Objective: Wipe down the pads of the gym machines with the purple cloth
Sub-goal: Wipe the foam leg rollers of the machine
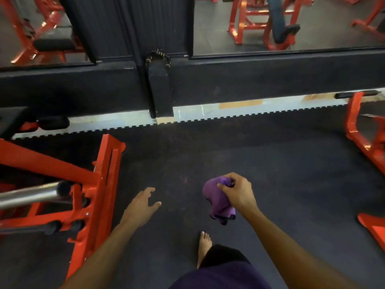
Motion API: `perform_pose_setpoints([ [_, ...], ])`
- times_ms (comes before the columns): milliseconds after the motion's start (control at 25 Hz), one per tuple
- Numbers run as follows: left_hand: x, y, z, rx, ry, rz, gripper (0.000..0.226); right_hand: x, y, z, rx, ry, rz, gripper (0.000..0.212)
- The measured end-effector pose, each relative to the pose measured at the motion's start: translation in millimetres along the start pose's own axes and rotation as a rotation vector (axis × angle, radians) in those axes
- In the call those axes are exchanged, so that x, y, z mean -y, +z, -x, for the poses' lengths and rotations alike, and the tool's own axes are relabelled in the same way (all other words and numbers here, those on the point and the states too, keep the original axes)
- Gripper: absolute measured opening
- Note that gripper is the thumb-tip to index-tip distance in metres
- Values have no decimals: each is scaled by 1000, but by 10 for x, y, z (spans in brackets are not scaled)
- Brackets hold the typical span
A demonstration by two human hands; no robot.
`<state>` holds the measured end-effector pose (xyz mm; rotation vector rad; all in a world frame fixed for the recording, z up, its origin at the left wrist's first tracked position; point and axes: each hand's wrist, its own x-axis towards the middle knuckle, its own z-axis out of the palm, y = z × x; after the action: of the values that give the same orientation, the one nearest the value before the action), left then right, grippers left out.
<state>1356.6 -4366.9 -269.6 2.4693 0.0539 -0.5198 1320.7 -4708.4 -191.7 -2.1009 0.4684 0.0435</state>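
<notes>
Head view: your right hand (237, 191) grips the bunched purple cloth (217, 200) above the dark floor mat (291, 163); your left hand (139, 205) hangs empty, fingers loosely spread.

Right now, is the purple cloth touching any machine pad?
No: the purple cloth hangs bunched in the right hand above the floor mat, clear of every pad.

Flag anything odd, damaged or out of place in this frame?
Nothing spilled or broken. Two small things: the rubber floor mat stops short of the wall, leaving a bare strip of floor with tan patches. The person's foot is bare among steel machine frames. The right hand grips the purple cloth; the left hand holds nothing.
</notes>
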Motion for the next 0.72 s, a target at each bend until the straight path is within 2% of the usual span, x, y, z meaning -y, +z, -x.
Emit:
perform_pose_setpoints([
  [240, -334, -838, -1185, -179, -38, 103, 63, 1001, 202, -1814, 118, -165, 25, 15],
  [400, -404, -1075, -1623, -310, -34, 229, 74, 1560, 565, -2608, 209, -277, 71, 23],
  [520, -550, -1183, -2107, -398, 12, 311, 68, 2012, 937, -3149, 291, -352, 59, 27],
  [720, -1091, -1393, -2853, -353, 145, 477, 54, 2622, 1330, -3901, 379, -352, 83, 31],
])
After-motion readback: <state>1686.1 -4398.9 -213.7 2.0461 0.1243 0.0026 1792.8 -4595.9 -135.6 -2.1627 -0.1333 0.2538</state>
